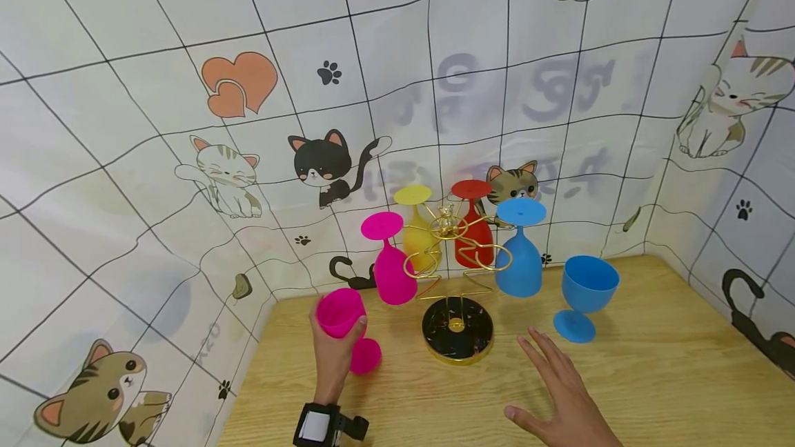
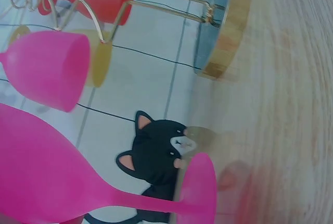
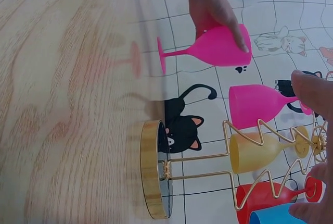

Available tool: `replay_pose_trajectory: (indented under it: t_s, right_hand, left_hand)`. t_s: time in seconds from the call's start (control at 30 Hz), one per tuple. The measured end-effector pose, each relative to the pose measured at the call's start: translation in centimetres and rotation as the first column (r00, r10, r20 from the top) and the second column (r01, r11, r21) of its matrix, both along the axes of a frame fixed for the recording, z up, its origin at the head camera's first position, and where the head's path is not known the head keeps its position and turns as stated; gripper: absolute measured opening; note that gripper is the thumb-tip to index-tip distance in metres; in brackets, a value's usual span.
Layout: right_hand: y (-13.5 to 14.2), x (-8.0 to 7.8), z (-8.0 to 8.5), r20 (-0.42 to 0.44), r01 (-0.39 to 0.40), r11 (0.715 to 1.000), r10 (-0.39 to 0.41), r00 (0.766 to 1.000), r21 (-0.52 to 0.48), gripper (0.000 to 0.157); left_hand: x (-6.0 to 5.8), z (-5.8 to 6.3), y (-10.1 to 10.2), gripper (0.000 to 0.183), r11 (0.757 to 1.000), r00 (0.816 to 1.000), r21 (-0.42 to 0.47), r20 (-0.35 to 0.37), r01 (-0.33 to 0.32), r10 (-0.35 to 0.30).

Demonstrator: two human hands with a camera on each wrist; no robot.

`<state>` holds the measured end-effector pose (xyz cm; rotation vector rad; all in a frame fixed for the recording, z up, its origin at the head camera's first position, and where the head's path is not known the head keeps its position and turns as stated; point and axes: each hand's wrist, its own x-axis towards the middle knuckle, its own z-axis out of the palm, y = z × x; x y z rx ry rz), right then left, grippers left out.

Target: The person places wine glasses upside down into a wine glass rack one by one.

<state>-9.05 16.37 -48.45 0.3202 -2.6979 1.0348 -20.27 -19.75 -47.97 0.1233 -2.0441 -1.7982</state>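
Note:
My left hand (image 1: 332,359) grips a pink goblet (image 1: 339,314) by its bowl, with the thumb on the near side. The goblet is upright, and its foot (image 3: 161,56) shows close over the table in the right wrist view. Beside it stands a gold wire rack on a round black base (image 1: 457,331). Upside down on the rack hang a pink goblet (image 1: 395,274), a yellow goblet (image 1: 415,243), a red goblet (image 1: 474,243) and a blue goblet (image 1: 519,267). My right hand (image 1: 562,392) holds nothing, fingers spread, in front of the rack's right side.
Another blue goblet (image 1: 590,286) stands upright at the right, behind my right hand. All of this is on a light wooden table (image 1: 428,409). A white sheet (image 1: 397,40) with grid lines and cartoon cats rises along the table's back and sides.

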Motion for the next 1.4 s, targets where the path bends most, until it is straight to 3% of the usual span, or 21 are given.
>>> replay_pose_trajectory:
  t_s: [0.13,0.23,0.73,1.07,1.23,1.4]
  right_hand:
    - [-0.1,0.0,0.4,0.02,0.007,1.0,-0.008,1.0,0.018,0.094]
    - [-0.2,-0.1,0.7,0.039,0.013,1.0,-0.014,0.999,0.029,0.096]
    - [-0.2,0.0,0.9,-0.009,0.0,1.0,-0.001,1.0,-0.025,0.099]
    - [-0.5,0.0,1.6,-0.005,-0.001,1.0,0.001,1.0,-0.018,0.102]
    - [-0.9,0.1,1.9,-0.026,-0.021,0.999,0.02,0.999,-0.04,0.104]
    - [-1.3,0.1,2.2,0.016,-0.025,0.998,0.026,1.0,-0.052,0.105]
  left_hand:
    - [0.9,1.0,0.3,0.093,1.0,1.0,-0.017,-0.004,-0.005,0.004]
    - [1.2,0.7,0.2,0.093,1.0,1.0,-0.024,-0.021,-0.007,0.006]
    - [5.8,3.1,2.6,0.094,0.999,0.999,-0.037,-0.015,0.032,-0.033]
    - [7.3,3.8,5.2,0.096,0.99,0.99,-0.012,0.026,0.14,-0.14]
    - [7.8,3.8,6.6,0.096,0.978,0.975,0.008,0.071,0.208,-0.208]
    - [8.2,3.9,8.0,0.097,0.959,0.953,0.035,0.108,0.281,-0.283]
